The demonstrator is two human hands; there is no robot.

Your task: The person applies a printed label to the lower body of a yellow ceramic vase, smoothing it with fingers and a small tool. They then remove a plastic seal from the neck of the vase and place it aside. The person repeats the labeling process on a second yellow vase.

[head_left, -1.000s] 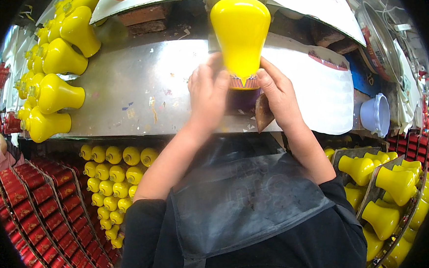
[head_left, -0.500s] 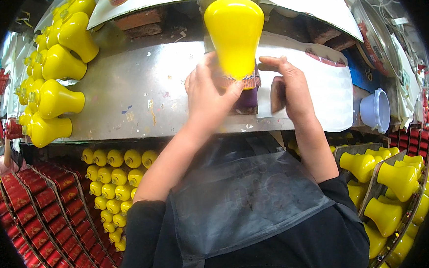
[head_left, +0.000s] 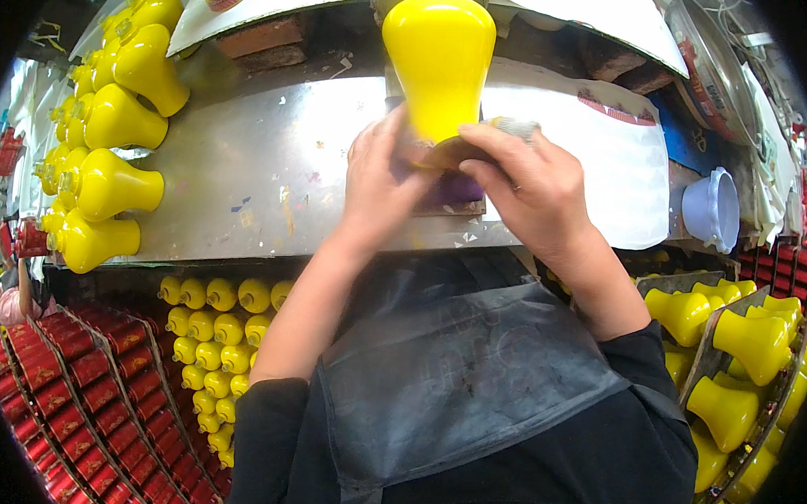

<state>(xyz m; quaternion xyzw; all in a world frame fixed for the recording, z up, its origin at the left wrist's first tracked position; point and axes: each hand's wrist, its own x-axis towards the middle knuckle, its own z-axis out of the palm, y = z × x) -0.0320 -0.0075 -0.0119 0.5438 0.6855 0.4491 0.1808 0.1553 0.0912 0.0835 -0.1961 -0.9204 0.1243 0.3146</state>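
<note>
A glossy yellow bottle (head_left: 439, 55) lies with its neck away from me and its narrower foot toward me. My left hand (head_left: 376, 172) is closed around the left side of that foot, its fingers partly smeared by motion. My right hand (head_left: 533, 177) pinches a thin, dark brown flat piece (head_left: 460, 151), like a scraper blade, and its edge bends against the foot of the bottle. A light grey wrap (head_left: 515, 128) shows at a finger of this hand. The patterned band round the foot is mostly hidden. Below the hands is a purple-topped block (head_left: 458, 192).
Yellow bottles (head_left: 112, 183) lie stacked along the table's left end. A white sheet (head_left: 602, 176) covers the metal table's (head_left: 261, 169) right side, beside a pale blue tub (head_left: 709, 208). Racks of yellow bottles (head_left: 726, 410) and red cylinders (head_left: 72, 389) stand low on both sides.
My right hand has moved left and brought the brown flat piece from beside the bottle onto its foot. My left hand stays at the foot, shifted slightly.
</note>
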